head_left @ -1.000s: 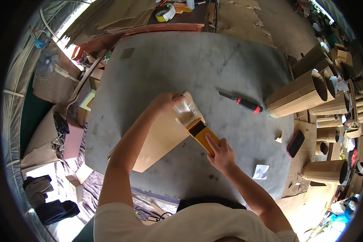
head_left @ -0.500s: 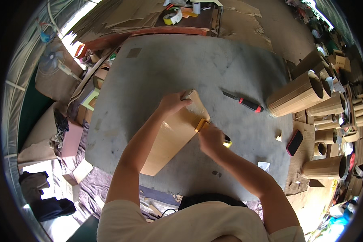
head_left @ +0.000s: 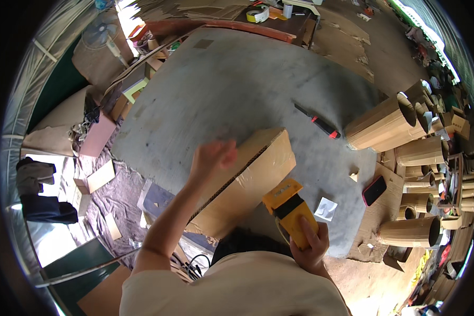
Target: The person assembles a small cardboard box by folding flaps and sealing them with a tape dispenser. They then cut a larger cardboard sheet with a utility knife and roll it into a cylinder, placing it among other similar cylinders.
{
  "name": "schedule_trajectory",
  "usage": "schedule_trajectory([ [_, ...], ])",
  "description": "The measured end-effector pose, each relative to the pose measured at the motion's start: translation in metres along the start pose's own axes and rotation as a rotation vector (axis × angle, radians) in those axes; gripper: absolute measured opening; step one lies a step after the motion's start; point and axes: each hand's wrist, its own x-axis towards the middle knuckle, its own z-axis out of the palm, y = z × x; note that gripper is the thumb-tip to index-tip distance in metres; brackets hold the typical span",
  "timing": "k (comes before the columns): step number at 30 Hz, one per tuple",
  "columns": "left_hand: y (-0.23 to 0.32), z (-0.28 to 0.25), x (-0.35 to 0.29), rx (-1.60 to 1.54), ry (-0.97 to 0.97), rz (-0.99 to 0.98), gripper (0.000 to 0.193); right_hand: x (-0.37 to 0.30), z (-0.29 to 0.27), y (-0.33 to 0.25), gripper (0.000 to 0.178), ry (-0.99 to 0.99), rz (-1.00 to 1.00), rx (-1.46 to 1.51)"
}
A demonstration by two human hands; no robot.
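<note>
A long cardboard box (head_left: 255,181) lies at the table's near side, with clear tape on its side and a dark open edge running along its top. My right hand (head_left: 313,245) grips a yellow tape dispenser (head_left: 292,213) just right of the box, apart from it. Above the left edge of the box hovers my left hand (head_left: 211,158), its fingers smeared by motion; nothing shows in it. Beyond the box a red and black utility knife (head_left: 321,125) rests on the grey table (head_left: 231,73).
Cardboard tubes (head_left: 382,124) stand along the right side. A phone (head_left: 374,190) lies on cardboard at the right table edge, near a small white sheet (head_left: 326,209). At the back, a roll of tape (head_left: 257,14) sits on another table. A fan (head_left: 101,34) stands far left.
The box has turned and come nearer, showing its taped side. My right hand has drawn back toward my body with the dispenser. My left hand has let go of the box's far end.
</note>
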Motion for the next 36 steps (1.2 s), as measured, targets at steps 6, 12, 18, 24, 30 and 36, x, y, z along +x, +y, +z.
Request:
schedule_trajectory([
  [6, -0.002, 0.040, -0.140, -0.645, -0.284, -0.219, 0.068, -0.018, -0.001, -0.006, 0.050, -0.027, -0.238, 0.039],
  [12, -0.014, 0.030, -0.131, -1.041, -0.305, -0.443, 0.033, -0.006, 0.007, -0.016, 0.047, -0.058, -0.257, 0.068],
  [18, -0.001, -0.008, -0.068, -0.390, -0.024, -0.113, 0.014, 0.032, 0.019, -0.027, 0.050, -0.198, -0.183, -0.025],
  [24, -0.035, -0.051, 0.024, -0.067, 0.054, -0.123, 0.013, 0.037, 0.031, -0.016, 0.058, -0.259, -0.074, -0.140],
  [30, -0.085, -0.039, 0.061, 0.141, -0.049, -0.181, 0.013, 0.056, 0.057, -0.014, 0.063, -0.379, -0.016, -0.194],
  [36, -0.097, -0.014, 0.044, 0.528, -0.099, -0.095, 0.026, 0.044, 0.059, -0.007, 0.068, -0.414, 0.034, -0.189],
])
